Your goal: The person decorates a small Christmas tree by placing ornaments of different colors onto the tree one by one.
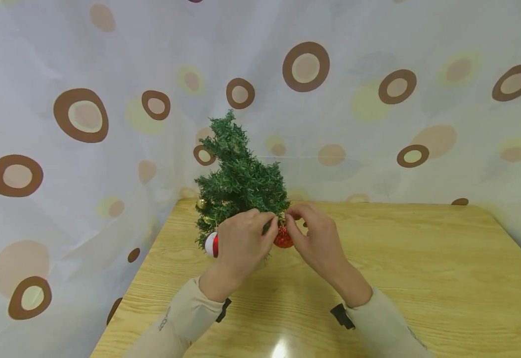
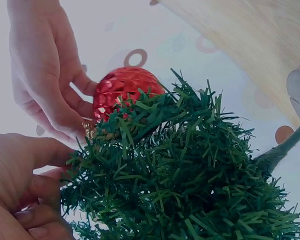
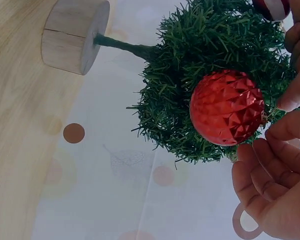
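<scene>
A small artificial Christmas tree (image 1: 240, 181) stands on the table, its top bent to the left in the head view. At its lower right hangs a red faceted Christmas ball (image 3: 227, 107), close against the green needles. The left hand (image 1: 242, 243) pinches the tip of a branch (image 2: 82, 160) just beside the ball. From the other side, the right hand (image 1: 320, 243) pinches at the ball's gold top (image 2: 89, 129) between thumb and forefinger. In the right wrist view, both hands' fingertips come close together at that spot. The hanging loop is hidden by fingers and needles.
A red and white ball (image 1: 211, 244) hangs at the tree's lower left, partly behind the left hand. Higher up on that side sits a gold ball (image 1: 201, 203). The tree has a round wooden base (image 3: 70, 37). A patterned cloth (image 1: 354, 124) hangs behind the wooden table (image 1: 421, 268).
</scene>
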Available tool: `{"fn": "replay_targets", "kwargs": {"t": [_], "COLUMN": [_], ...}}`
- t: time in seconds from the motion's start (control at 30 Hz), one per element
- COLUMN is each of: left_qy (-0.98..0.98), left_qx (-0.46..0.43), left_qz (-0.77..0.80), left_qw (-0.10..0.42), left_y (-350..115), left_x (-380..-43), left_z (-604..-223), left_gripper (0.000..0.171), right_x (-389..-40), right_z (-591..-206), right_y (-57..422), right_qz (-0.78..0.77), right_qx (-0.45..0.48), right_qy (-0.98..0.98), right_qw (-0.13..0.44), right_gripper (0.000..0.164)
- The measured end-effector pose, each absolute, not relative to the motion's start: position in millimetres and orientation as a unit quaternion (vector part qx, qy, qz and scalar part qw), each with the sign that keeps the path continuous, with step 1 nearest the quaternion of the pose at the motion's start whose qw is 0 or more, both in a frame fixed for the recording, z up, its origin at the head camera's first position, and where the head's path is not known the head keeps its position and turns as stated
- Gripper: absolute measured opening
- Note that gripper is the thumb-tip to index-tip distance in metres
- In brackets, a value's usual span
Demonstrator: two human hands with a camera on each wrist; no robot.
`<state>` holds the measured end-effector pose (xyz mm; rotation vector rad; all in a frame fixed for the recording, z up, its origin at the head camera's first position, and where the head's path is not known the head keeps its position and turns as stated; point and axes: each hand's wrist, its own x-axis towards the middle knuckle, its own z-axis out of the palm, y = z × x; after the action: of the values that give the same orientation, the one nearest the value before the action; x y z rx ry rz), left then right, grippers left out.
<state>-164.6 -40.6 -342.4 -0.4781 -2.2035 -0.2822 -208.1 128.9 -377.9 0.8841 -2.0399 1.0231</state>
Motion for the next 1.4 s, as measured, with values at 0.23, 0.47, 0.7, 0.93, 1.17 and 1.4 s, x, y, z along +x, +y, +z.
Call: {"fn": "replay_targets", "kwargs": {"t": [0.23, 0.47, 0.7, 0.93, 1.17, 1.4], "left_qy": [-0.882, -0.873, -0.864, -0.865, -0.868, -0.864], "left_qx": [-0.168, -0.147, -0.152, -0.158, -0.158, -0.158], "left_qz": [-0.097, -0.012, 0.028, 0.039, 0.041, 0.033], "left_qw": [0.429, 0.465, 0.479, 0.475, 0.469, 0.476], "left_y": [-37, -33, -30, -29, -29, -28], "left_x": [-163, -163, -165, -165, -165, -166], "left_z": [-343, -348, -356, -358, -358, -358], "left_gripper": [0.007, 0.017, 0.022, 0.021, 0.021, 0.022], "right_x": [-212, -212, -210, -209, -210, -213], "right_z": [-378, -380, -383, -385, -390, -386], "right_y": [125, 125, 125, 127, 128, 129], "right_qz": [0.380, 0.372, 0.361, 0.355, 0.357, 0.359], "right_qx": [0.334, 0.334, 0.331, 0.335, 0.337, 0.346], "right_qy": [-0.798, -0.805, -0.815, -0.817, -0.814, -0.806], "right_qw": [0.326, 0.320, 0.309, 0.308, 0.309, 0.319], "right_gripper": [0.005, 0.006, 0.008, 0.008, 0.010, 0.008]}}
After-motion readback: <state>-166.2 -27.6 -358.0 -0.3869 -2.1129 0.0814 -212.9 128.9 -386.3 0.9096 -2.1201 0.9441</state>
